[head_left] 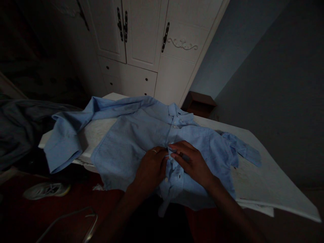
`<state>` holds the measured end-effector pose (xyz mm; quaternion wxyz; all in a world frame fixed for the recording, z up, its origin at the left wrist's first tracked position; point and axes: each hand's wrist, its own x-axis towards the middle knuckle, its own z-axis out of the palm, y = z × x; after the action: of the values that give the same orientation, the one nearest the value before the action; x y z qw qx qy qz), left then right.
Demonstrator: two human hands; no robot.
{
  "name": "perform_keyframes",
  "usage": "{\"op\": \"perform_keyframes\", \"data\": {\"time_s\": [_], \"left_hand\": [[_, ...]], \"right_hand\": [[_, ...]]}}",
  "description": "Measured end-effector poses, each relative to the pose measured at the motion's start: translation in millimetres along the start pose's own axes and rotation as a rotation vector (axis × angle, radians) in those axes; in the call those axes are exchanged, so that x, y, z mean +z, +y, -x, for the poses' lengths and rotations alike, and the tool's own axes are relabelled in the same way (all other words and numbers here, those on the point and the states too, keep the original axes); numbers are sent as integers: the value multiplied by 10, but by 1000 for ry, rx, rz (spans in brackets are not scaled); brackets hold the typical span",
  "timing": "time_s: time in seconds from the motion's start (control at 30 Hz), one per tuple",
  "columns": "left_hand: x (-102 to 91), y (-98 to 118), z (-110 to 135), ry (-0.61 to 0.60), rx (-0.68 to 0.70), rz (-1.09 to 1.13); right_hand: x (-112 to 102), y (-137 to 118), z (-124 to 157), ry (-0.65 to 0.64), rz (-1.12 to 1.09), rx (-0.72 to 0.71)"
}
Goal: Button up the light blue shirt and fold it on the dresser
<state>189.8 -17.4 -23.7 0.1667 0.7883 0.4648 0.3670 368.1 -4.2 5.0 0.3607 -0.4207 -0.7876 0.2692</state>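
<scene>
Hands (152, 167) on blue shirt (131, 135)

place: home bedroom | signs: white wardrobe (141, 37), shirt (141, 135), shoe (45, 190) on floor

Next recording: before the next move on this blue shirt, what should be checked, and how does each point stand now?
1. Both hands on the shirt: left hand and right hand pinch its front strip together. Ok.
2. Button under the fingers fastened: they cover it. Cannot tell.
3. Lower button fastened: it looks open. Not ok.
4. Collar lying flat on the table: ok.
5. Shirt fully supported: one sleeve and the hem hang over the edge. Not ok.
</scene>
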Motion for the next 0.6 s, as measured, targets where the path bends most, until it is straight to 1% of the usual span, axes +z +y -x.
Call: {"op": "perform_keyframes", "data": {"time_s": [0.07, 0.1, 0.17, 0.23, 0.47, 0.6], "left_hand": [[2, 10, -5, -6, -22, 3], [3, 15, -7, -8, -35, 1], [1, 23, -12, -3, -58, 3], [-6, 30, -18, 6, -71, 16], [-29, 35, -26, -13, -103, 94], [-36, 22, -44, -29, -145, 168]], "right_hand": [[-60, -32, -10, -56, 171, -152], [-86, -37, -20, -81, 244, -205], [-128, -32, -45, -119, 359, -265], [-154, -14, -74, -150, 408, -285], [-186, 73, -120, -216, 311, -268], [-173, 106, -149, -201, 238, -234]]}}
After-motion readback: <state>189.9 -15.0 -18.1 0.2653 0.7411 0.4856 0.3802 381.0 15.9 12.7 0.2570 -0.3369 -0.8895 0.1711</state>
